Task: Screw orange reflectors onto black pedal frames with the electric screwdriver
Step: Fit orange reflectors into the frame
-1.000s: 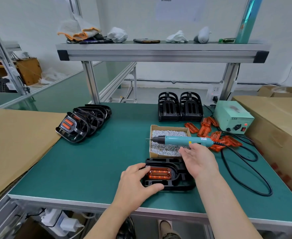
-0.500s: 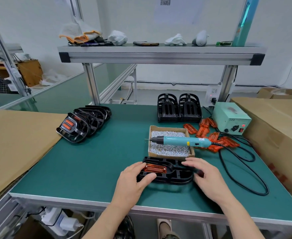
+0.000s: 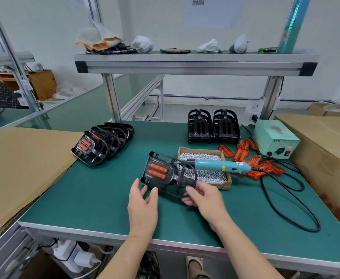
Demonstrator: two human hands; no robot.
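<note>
Green bench mat [image 3: 84,198] under an aluminium shelf, and all the action sits at the near middle. The black pedal frame [image 3: 178,177] is off the mat and tilted, with its orange reflector [image 3: 157,171] facing up toward the camera. Its long axis runs from the reflector end at far left to the cage end at near right.

The right hand [image 3: 205,200] has that cage end, fingers curled round the black bars. The left hand [image 3: 143,204] waits just beside the frame's near-left corner, fingers spread and relaxed and holding nothing. Whether its tips touch the plastic, I can't tell.

The electric screwdriver [image 3: 221,165] lies idle across the box of screws [image 3: 228,184], just behind the frame. The row of fitted pedals [image 3: 102,146] stands well off to the left, so the left hand is nearer it. My read is that a pass leftward comes next.
</note>
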